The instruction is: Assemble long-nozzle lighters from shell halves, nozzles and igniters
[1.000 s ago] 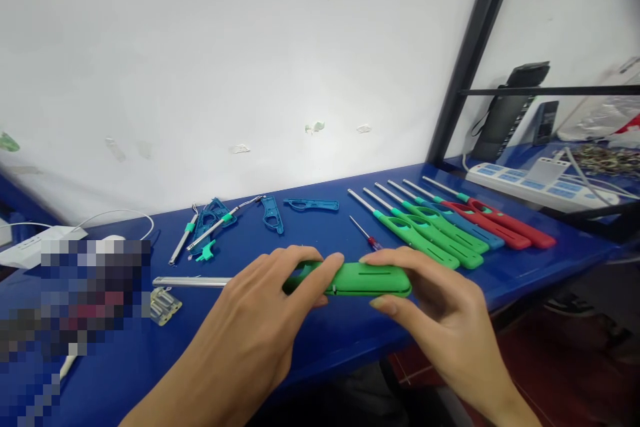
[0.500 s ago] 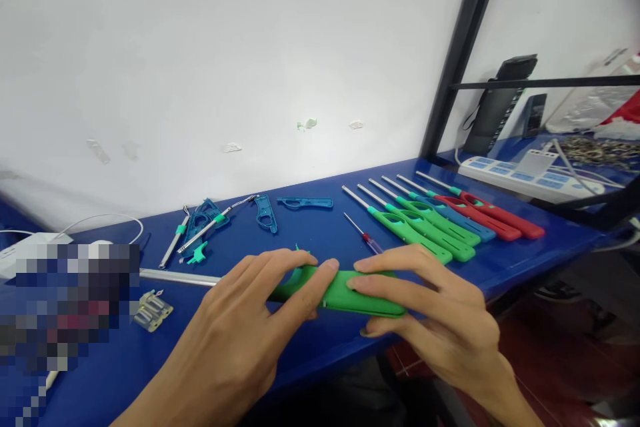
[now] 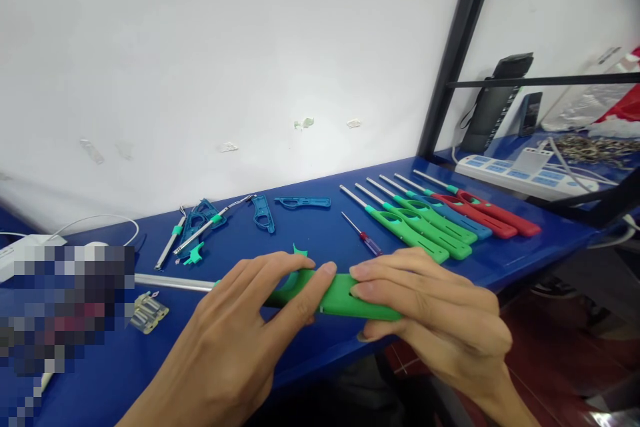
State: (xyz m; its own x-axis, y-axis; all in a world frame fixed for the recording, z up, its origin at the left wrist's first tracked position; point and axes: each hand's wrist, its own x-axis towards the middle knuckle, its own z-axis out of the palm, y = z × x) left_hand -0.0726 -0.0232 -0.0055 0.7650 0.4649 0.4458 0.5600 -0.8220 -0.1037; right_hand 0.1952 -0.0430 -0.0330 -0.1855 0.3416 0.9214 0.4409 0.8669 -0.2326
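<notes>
Between my two hands lies a green gas lighter (image 3: 340,297), held level above the table's front edge, its metal tube pointing left. My left hand (image 3: 245,327) is closed around the tube end of the handle, thumb along its side. My right hand (image 3: 435,310) grips the handle's right end, fingers on top and thumb below. A purple-handled screwdriver (image 3: 370,244) lies just beyond my right hand. Behind the lighter a small teal trigger piece (image 3: 299,250) shows partly. Further back are blue handle halves (image 3: 303,202) and loose metal tubes (image 3: 205,233).
A row of green, blue and red lighters (image 3: 415,237) lies at the right. A small clear pack (image 3: 149,312) sits at the left by a blurred-out patch. A power strip (image 3: 525,175) and black rack post (image 3: 457,53) stand at the right; a white wall rises behind the table (image 3: 310,230).
My right hand has shifted slightly right and its fingers now cover more of the handle's end. My left hand keeps its grip. The view has moved a little.
</notes>
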